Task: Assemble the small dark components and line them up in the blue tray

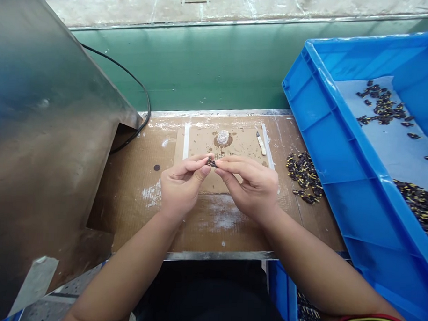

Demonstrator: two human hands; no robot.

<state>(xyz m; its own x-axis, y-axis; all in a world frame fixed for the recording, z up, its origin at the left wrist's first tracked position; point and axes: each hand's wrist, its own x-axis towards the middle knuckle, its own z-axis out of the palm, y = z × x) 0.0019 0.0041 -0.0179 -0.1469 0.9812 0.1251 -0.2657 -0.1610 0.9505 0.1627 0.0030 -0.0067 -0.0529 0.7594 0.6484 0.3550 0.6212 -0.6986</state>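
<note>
My left hand (181,183) and my right hand (251,183) meet over the middle of the cardboard-covered bench (128,195). Both pinch one small dark part (211,163) between their fingertips, each from its own side. Beyond the hands a small clear round cap (222,136) stands on a dark stain. To the right of the cap lies a small knife with a pale handle (261,144). A heap of small dark parts with yellow marks (304,177) lies on the bench to the right of my right hand.
A big blue plastic crate (340,151) stands tilted at the right, with several more dark parts (384,108) inside. A metal machine housing (42,140) fills the left side, with a black cable (142,90) running behind it. A green wall (210,66) closes the back.
</note>
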